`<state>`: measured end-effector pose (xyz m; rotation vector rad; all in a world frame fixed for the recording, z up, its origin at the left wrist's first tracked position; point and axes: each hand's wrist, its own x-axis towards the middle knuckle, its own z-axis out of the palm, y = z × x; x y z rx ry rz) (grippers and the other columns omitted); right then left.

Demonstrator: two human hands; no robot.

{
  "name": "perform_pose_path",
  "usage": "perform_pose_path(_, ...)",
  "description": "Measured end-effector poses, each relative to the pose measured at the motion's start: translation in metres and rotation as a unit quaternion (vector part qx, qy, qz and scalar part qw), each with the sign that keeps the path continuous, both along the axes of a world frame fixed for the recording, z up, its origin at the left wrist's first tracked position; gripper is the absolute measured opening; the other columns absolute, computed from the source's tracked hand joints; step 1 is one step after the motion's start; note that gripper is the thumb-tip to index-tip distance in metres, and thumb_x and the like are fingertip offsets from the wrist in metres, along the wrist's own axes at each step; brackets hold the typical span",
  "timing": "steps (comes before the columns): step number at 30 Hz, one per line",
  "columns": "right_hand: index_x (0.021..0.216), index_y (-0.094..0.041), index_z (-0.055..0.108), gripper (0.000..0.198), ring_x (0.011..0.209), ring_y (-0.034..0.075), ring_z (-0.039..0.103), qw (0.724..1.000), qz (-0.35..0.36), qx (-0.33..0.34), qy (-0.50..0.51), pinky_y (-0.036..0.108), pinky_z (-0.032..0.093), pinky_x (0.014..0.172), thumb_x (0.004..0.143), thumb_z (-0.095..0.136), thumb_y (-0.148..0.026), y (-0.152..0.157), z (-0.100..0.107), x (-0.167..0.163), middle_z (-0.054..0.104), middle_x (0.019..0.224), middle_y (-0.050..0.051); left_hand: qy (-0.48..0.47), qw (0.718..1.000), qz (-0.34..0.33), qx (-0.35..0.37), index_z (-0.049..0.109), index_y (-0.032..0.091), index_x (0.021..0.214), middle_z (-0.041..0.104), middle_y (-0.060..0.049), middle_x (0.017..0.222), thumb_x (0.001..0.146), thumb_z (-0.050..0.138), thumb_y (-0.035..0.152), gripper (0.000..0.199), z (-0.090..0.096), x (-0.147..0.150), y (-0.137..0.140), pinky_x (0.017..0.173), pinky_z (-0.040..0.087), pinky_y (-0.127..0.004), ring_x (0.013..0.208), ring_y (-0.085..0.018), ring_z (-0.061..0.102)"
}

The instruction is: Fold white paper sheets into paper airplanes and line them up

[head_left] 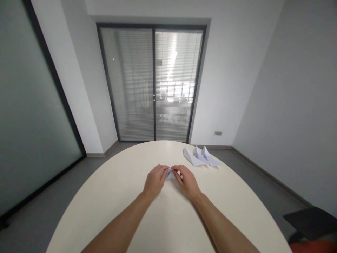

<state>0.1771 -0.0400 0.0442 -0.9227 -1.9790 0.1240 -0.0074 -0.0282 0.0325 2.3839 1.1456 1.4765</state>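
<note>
A small piece of folded white paper [170, 174] is held between my two hands over the middle of the table. My left hand [156, 179] pinches its left side, with thumb and fingers closed on it. On the other side, my right hand [186, 180] grips the paper's upper right part between thumb and fingertips. Most of the paper is hidden behind my fingers, so its full shape cannot be made out. Beyond my right hand, several folded white paper boats [201, 158] stand close together near the table's far right edge.
The round cream table [110, 207] fills the lower view, its curved edge all around. A glass door with blinds [154, 84] is behind it. A frosted glass panel [34, 105] stands at left, and a dark chair [313, 221] at lower right.
</note>
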Motion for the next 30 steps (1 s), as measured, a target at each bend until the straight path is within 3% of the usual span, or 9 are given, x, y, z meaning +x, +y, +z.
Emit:
perform_pose_path(10, 0.104, -0.024, 0.062, 0.014, 0.086, 0.018, 0.063, 0.998, 0.012, 0.056, -0.007, 0.033, 0.052, 0.078, 0.098, 0.049, -0.02, 0.002, -0.001, -0.001, 0.069, 0.091, 0.004, -0.014, 1.0, -0.014, -0.017, 0.063, 0.021, 0.103, 0.069, -0.005, 0.096, 0.102, 0.044, 0.029, 0.02, 0.001, 0.002, -0.002, 0.087, 0.049, -0.034, 0.093, -0.019, 0.063)
perform_pose_path(16, 0.104, -0.024, 0.061, 0.012, 0.085, 0.017, 0.063, 0.998, 0.015, 0.063, -0.002, 0.032, 0.052, 0.078, 0.097, 0.053, -0.019, 0.001, -0.003, 0.0, 0.069, 0.091, 0.004, -0.017, 1.0, -0.018, -0.012, 0.063, 0.022, 0.099, 0.068, -0.004, 0.093, 0.102, 0.042, 0.029, 0.022, 0.006, 0.004, -0.008, 0.087, 0.047, -0.035, 0.09, -0.019, 0.063)
perform_pose_path(23, 0.103, -0.024, 0.058, 0.011, 0.088, 0.018, 0.062, 0.998, 0.024, 0.059, -0.024, 0.032, 0.051, 0.079, 0.098, 0.05, -0.019, 0.0, 0.0, -0.002, 0.067, 0.093, 0.005, -0.123, 0.988, -0.033, -0.082, 0.061, 0.022, 0.1, 0.069, -0.005, 0.096, 0.1, 0.044, 0.031, 0.02, 0.005, 0.006, -0.007, 0.085, 0.047, -0.031, 0.092, -0.018, 0.065)
perform_pose_path(30, 0.107, -0.025, 0.059, 0.021, 0.101, 0.02, 0.061, 0.999, 0.021, 0.007, -0.032, 0.035, 0.05, 0.089, 0.095, 0.046, -0.013, -0.001, -0.002, -0.002, 0.066, 0.105, 0.007, -0.257, 0.955, -0.019, -0.149, 0.055, 0.022, 0.102, 0.069, -0.006, 0.103, 0.101, 0.041, 0.041, 0.023, -0.011, 0.005, 0.011, 0.085, 0.048, -0.03, 0.093, -0.017, 0.064)
